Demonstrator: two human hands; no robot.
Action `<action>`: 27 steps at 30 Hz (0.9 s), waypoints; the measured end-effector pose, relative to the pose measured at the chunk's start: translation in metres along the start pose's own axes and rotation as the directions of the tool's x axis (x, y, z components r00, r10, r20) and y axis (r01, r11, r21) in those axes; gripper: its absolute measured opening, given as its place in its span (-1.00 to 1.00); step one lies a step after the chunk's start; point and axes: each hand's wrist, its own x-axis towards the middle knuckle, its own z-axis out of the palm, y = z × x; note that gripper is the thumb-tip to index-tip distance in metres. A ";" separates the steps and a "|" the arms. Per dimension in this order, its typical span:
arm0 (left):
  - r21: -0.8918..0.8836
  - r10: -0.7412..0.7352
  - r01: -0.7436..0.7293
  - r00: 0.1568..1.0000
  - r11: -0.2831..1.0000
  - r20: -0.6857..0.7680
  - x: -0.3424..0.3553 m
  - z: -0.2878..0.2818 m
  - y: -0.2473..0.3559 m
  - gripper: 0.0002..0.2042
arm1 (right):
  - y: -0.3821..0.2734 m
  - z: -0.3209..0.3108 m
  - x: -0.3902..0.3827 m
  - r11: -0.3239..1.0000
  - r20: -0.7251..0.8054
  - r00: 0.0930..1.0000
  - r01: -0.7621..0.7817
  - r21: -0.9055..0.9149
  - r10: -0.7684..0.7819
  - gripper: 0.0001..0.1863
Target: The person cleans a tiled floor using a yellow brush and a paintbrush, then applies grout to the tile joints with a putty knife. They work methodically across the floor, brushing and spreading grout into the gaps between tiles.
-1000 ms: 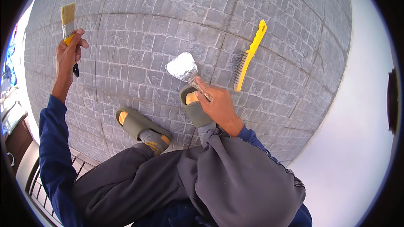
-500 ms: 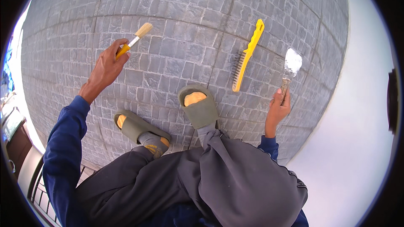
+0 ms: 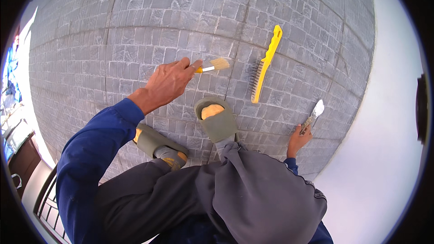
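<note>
My left hand (image 3: 168, 82) grips the yellow handle of a paintbrush (image 3: 220, 64), its pale bristles pointing right over the floor, left of a wire brush. That wire brush (image 3: 270, 58), with a yellow handle and dark bristles facing left, lies on the grey tiles between my two hands. Off to the right, my right hand (image 3: 299, 140) is closed around the worn handle of a putty knife (image 3: 318, 109). Its blade looks bright white and tilts up to the right; whether that is glare or a coating I cannot tell.
Grey stone-patterned tiles (image 3: 181, 13) make up the floor. A white wall (image 3: 375, 153) borders it on the right. My feet in olive slides (image 3: 217, 124) stand below the wire brush. At the lower left are a dark metal railing (image 3: 47, 203) and a brown piece of furniture (image 3: 23, 165).
My left hand has swung right and nearer with the paintbrush, whose bristles now point right. My right hand has drawn slightly closer to me, tilting the putty knife, so less of its blade shows.
</note>
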 end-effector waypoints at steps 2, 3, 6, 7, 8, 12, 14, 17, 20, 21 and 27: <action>0.067 0.017 -0.017 1.000 0.998 -0.003 0.004 0.017 0.002 -0.50 | -0.022 -0.005 0.002 0.999 -0.038 0.999 0.034 -0.027 -0.035 -0.38; 0.082 0.028 -0.026 0.999 0.996 -0.021 0.006 0.026 0.003 -0.49 | -0.037 -0.008 0.005 0.999 -0.083 0.996 0.021 -0.027 -0.023 -0.38; 0.140 -0.006 0.012 0.999 0.990 -0.043 0.000 0.035 -0.021 -0.48 | -0.091 -0.016 0.011 0.976 -0.186 0.960 0.217 0.033 -0.208 -0.42; 0.158 0.024 -0.007 0.994 0.987 -0.105 -0.005 0.032 -0.036 -0.48 | -0.110 -0.018 0.014 0.953 -0.160 0.945 0.298 0.058 -0.286 -0.42; 0.142 -0.063 0.078 0.992 0.987 -0.108 -0.017 0.020 -0.062 -0.49 | -0.128 -0.020 0.017 0.918 -0.147 0.917 0.385 0.095 -0.370 -0.42; 0.422 -0.617 0.607 0.776 0.673 -0.132 -0.098 -0.072 -0.176 -0.63 | -0.192 -0.027 0.050 0.740 -0.018 0.769 0.621 0.256 -0.639 -0.37; 0.483 -0.736 0.688 0.666 0.541 -0.124 -0.129 -0.105 -0.201 -0.66 | -0.220 -0.019 0.074 0.640 0.025 0.650 0.741 0.205 -0.760 -0.30; 0.245 -0.716 0.737 0.673 0.630 -0.185 -0.134 -0.106 -0.176 -0.67 | -0.254 0.002 0.103 0.488 0.120 0.477 0.867 0.098 -0.871 -0.24; -0.065 -0.501 0.498 0.845 0.865 -0.185 -0.088 -0.071 -0.118 -0.68 | -0.279 0.020 0.132 0.213 0.247 0.220 0.975 -0.057 -0.944 -0.23; -0.145 -0.399 0.378 0.902 0.914 -0.164 -0.071 -0.056 -0.099 -0.66 | -0.284 0.024 0.139 0.166 0.278 0.175 0.984 -0.057 -0.944 -0.24; 0.092 -0.052 0.057 0.997 0.994 -0.055 -0.014 0.020 -0.033 -0.45 | -0.297 0.031 0.151 -0.017 0.409 -0.001 0.999 -0.036 -0.913 -0.29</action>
